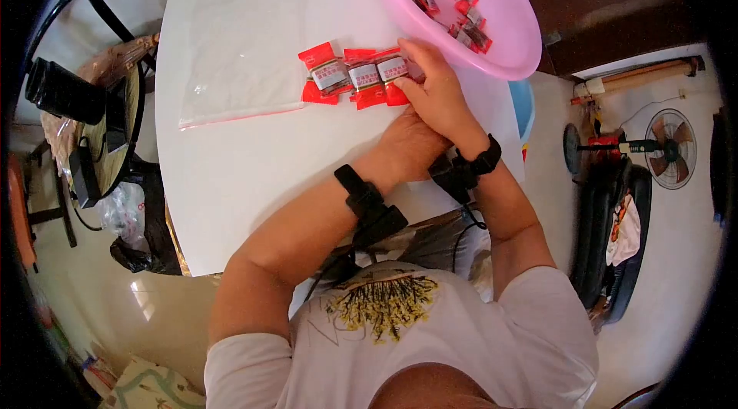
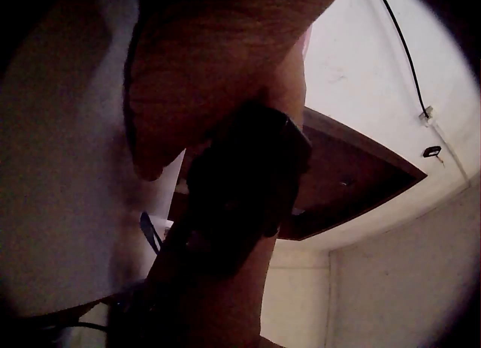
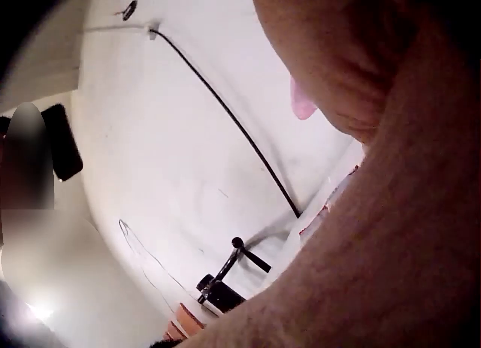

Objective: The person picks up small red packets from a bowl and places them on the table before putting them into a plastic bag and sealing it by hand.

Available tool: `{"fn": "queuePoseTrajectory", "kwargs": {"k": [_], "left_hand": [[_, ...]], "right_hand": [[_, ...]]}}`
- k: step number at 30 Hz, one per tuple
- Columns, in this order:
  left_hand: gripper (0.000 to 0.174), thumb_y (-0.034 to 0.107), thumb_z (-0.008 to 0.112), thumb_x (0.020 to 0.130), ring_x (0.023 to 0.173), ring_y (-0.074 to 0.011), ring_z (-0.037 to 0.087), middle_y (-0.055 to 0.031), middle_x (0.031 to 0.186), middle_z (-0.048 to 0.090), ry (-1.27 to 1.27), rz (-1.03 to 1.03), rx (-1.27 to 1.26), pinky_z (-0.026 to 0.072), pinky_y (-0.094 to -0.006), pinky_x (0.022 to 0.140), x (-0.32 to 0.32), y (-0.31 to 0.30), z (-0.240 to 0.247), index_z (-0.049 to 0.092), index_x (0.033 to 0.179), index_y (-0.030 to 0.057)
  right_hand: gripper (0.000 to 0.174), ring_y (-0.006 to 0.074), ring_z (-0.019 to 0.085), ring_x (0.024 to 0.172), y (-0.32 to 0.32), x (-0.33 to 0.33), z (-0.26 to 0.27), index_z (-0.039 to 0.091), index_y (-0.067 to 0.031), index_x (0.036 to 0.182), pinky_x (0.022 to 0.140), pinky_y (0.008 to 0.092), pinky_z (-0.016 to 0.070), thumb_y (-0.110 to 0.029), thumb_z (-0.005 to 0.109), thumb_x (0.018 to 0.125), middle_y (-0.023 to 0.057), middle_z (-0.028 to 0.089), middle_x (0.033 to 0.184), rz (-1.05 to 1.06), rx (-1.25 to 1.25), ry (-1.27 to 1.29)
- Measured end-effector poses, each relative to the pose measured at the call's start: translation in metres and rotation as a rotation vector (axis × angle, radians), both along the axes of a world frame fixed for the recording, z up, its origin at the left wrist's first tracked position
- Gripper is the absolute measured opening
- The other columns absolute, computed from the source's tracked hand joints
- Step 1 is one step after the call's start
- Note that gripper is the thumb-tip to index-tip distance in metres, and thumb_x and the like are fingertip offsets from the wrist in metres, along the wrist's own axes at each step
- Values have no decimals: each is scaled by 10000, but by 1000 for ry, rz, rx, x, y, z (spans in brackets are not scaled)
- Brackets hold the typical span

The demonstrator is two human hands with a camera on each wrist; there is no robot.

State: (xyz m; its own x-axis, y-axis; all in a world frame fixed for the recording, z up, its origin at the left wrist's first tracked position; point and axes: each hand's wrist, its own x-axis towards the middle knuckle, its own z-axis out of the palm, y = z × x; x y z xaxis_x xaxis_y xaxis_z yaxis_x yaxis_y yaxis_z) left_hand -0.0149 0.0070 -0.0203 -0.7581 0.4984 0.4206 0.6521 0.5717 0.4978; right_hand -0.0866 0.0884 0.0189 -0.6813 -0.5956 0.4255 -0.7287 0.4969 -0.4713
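Note:
In the head view, small red packets with white labels lie in a short row on the white tabletop (image 1: 254, 201). The leftmost packet (image 1: 329, 74) sits slightly apart from the middle packet (image 1: 364, 77). At the row's right end, my right hand (image 1: 440, 94) pinches a packet (image 1: 393, 69) between thumb and forefinger. My left hand (image 1: 411, 144) lies against the underside of the right hand and wrist, its fingers hidden there; whether it holds anything I cannot tell. Each wrist wears a black strapped camera, the left camera (image 1: 373, 209) lying nearer my body.
A pink basin (image 1: 507, 32) with several similar packets stands at the table's far right. Left of the row lies a flat clear plastic bag (image 1: 242, 55). A round stool or chair (image 1: 127, 128) bearing black items is beyond the left edge; a fan (image 1: 670, 147) stands at the right.

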Motion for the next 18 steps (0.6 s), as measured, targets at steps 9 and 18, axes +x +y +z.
{"fn": "queuePoseTrajectory", "kwargs": {"k": [9, 18], "left_hand": [[555, 299, 721, 723, 1357, -322, 335, -160, 1383, 451, -98, -17, -45, 237, -525, 1120, 1, 3, 7, 588, 1222, 96], [545, 291, 741, 699, 1354, -310, 341, -142, 1376, 452, -72, -33, -39, 264, -547, 1099, 2, 1, 6, 606, 1192, 103]], "right_hand": [[233, 206, 646, 705, 36, 20, 108, 656, -8, 1011, 651, 340, 499, -169, 648, 843, 153, 666, 807, -72, 162, -263], [277, 136, 620, 802, 88, -147, 90, 628, 15, 1030, 737, 288, 506, -123, 699, 801, 73, 655, 847, -23, 580, -259]]}}
